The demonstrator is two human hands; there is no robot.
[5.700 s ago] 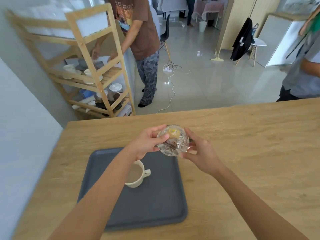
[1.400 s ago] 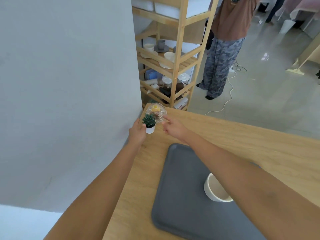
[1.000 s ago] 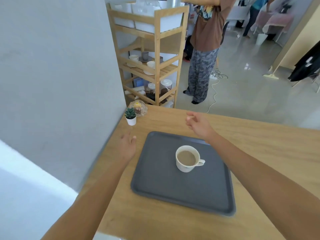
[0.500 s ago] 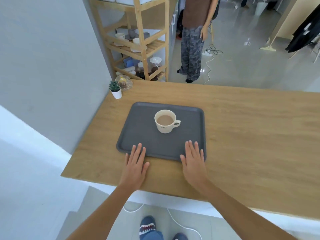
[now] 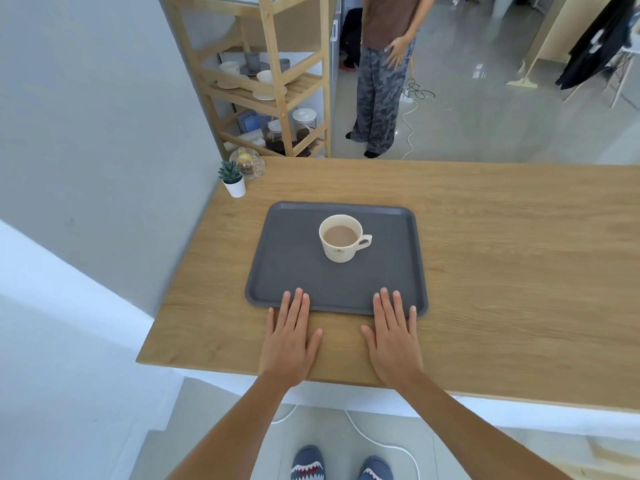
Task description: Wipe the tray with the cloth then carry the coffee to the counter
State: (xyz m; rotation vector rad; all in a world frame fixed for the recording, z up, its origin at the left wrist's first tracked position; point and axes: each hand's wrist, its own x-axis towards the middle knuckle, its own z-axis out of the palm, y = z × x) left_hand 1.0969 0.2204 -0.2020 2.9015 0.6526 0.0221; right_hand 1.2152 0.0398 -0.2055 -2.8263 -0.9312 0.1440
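A dark grey tray lies on the wooden counter. A white cup of milky coffee stands on the tray's far half, handle to the right. My left hand lies flat, palm down, on the wood at the tray's near edge, fingertips over the rim. My right hand lies flat the same way near the tray's near right corner. Both hands hold nothing. No cloth is in view.
A small potted plant and a clear glass dome stand at the counter's far left corner by the grey wall. Behind are a wooden shelf with crockery and a standing person. A white cable crosses the floor below.
The glass dome was set down at the far left corner beside the plant. Both hands came back and now rest flat at the tray's near edge; they have barely moved in the last half second.
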